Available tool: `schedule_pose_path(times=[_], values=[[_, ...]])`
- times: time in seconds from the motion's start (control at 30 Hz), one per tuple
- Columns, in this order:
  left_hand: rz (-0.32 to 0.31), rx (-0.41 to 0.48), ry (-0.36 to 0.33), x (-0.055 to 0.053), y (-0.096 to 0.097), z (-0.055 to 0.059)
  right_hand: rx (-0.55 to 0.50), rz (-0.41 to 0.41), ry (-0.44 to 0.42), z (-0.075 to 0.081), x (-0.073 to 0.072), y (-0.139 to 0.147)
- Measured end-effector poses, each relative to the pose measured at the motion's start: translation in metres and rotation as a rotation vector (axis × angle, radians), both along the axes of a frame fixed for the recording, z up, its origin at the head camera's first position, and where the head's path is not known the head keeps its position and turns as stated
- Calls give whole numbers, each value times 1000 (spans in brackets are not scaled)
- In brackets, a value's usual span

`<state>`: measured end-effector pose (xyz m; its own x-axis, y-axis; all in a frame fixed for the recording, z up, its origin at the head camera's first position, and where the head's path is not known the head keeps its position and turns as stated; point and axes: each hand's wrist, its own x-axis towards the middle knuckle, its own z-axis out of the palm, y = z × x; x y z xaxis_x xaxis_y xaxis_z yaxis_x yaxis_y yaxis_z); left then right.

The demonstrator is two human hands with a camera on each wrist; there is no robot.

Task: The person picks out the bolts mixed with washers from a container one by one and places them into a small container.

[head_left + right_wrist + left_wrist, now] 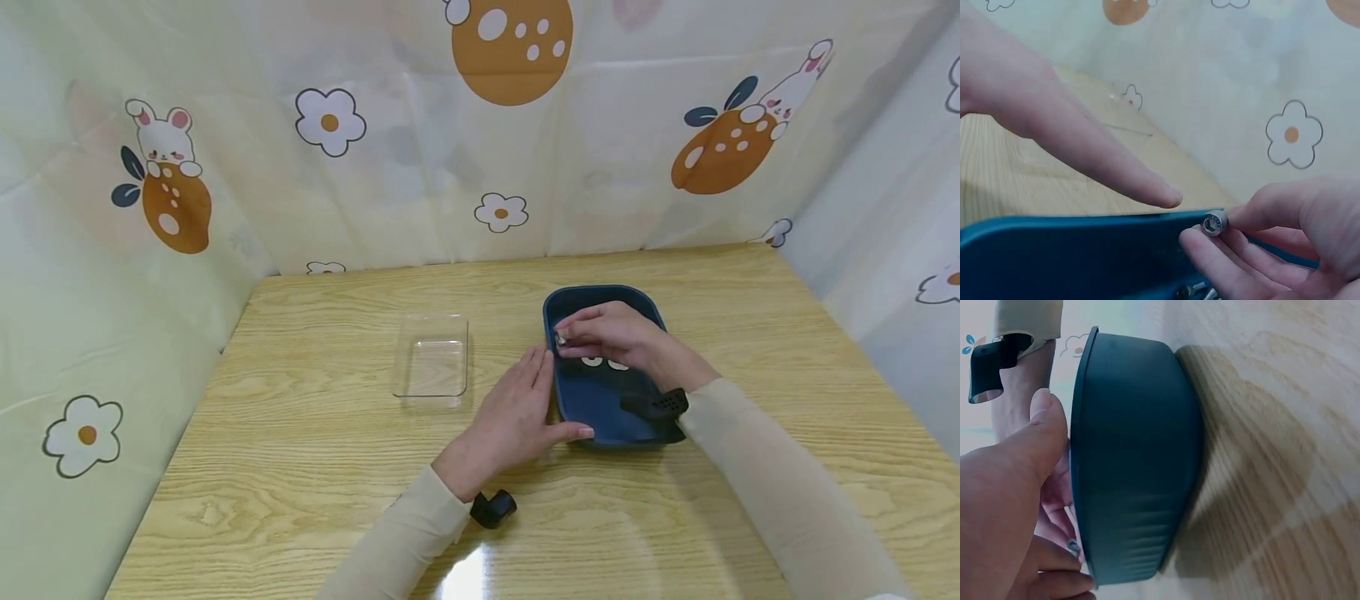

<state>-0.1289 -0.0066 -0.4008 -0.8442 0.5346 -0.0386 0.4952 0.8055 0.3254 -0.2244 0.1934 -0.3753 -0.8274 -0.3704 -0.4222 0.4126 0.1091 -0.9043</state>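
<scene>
Between the thumb and fingers of my right hand (pixel 617 332) is a silver hex socket bolt (pixel 1214 223), its socket end facing the right wrist camera. That hand is over the left side of a dark blue rectangular bin (pixel 592 408), close to the rim. My left hand (pixel 517 408) rests against the bin's left side, fingers straight along the rim and thumb reaching over the near corner. Several more metal bolts (pixel 1191 290) lie inside the bin, seen low in the right wrist view. Two white shapes (pixel 617 364) show on the bin floor, partly covered by my right hand.
A clear plastic square container (pixel 433 395) stands on the wooden table (pixel 315 467), left of the bin. Behind the table hangs a curtain (pixel 405 208) with flower and rabbit prints. Dark wrist camera pieces sit at both cuffs.
</scene>
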Motion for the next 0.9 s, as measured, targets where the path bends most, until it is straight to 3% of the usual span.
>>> schedule_pose_path(times=[0.5,0.9], values=[[45,-70,43,-8,-36,15,-38,32,17,18,-8,-27],[161,7,71,-17,-87,20,-23,74,55,18,-16,-69]])
